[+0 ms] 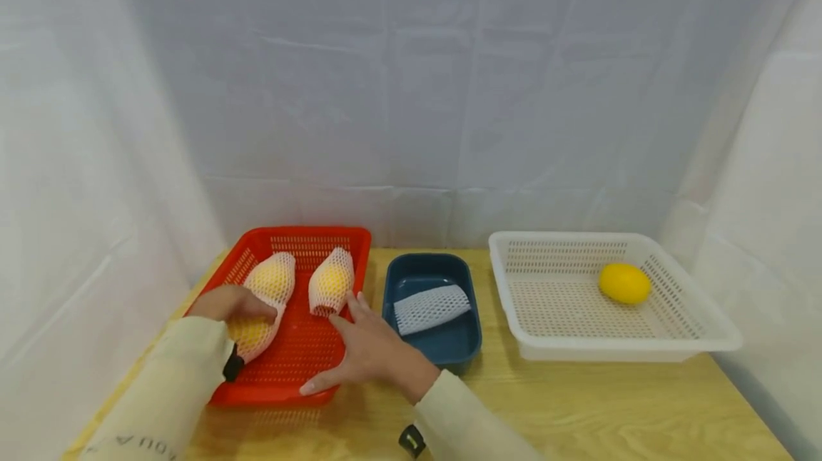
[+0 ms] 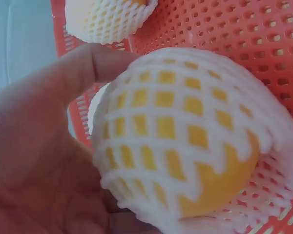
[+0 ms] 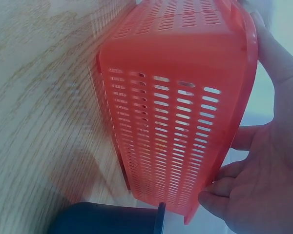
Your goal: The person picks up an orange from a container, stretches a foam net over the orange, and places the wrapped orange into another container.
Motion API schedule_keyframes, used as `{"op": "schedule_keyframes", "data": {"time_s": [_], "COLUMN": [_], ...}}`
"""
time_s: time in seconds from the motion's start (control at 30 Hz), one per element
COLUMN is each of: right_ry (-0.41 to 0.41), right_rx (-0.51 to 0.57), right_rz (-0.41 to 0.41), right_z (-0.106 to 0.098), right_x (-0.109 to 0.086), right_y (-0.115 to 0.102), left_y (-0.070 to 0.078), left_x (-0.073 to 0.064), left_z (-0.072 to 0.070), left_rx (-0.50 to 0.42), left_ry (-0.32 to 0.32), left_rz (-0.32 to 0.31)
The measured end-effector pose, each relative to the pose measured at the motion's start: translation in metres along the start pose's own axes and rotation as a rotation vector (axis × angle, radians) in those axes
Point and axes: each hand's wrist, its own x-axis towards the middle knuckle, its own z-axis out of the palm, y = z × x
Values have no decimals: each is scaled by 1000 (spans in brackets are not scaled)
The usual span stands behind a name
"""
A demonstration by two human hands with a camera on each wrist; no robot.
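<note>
A red perforated basket point(image 1: 305, 357) at the left holds three yellow fruits in white foam nets. My left hand point(image 1: 230, 302) grips the nearest netted fruit point(image 2: 161, 117), thumb on one side and fingers partly hidden on the other. The net's loose end spreads over the basket floor in the left wrist view. Another netted fruit point(image 1: 271, 279) lies just behind it, and a third netted fruit point(image 1: 332, 281) lies at the basket's right side. My right hand point(image 1: 371, 348) rests at the basket's right rim with fingers spread, the thumb toward the near corner.
A dark blue tray point(image 1: 411, 290) with an unfilled white foam net point(image 1: 432, 309) stands right of the red basket. Farther right, a white basket point(image 1: 552, 311) contains one bare yellow fruit point(image 1: 625, 283). White sheeting point(image 1: 424, 90) surrounds the wooden table point(image 1: 552, 404).
</note>
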Motion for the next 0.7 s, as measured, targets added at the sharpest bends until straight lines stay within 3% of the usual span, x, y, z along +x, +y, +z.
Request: {"op": "schedule_keyframes", "data": {"time_s": [0.07,0.33,0.5,0.7], "right_ry": [-3,-18,-23,-22], "right_rx": [1,26,56,67], "right_rz": [3,14,12,3], "right_z": [0,-2,-4,-21], "right_x": [0,1,1,-8], "right_y": [-1,-4,-5,7], "left_y": [0,3,5,19], "left_x": [1,-8,-19,-44], "left_z": [0,-3,-10,-21], "left_rx": [70,148,279,409], "left_ry": [8,57,63,106], "left_rz": [38,80,197,399]}}
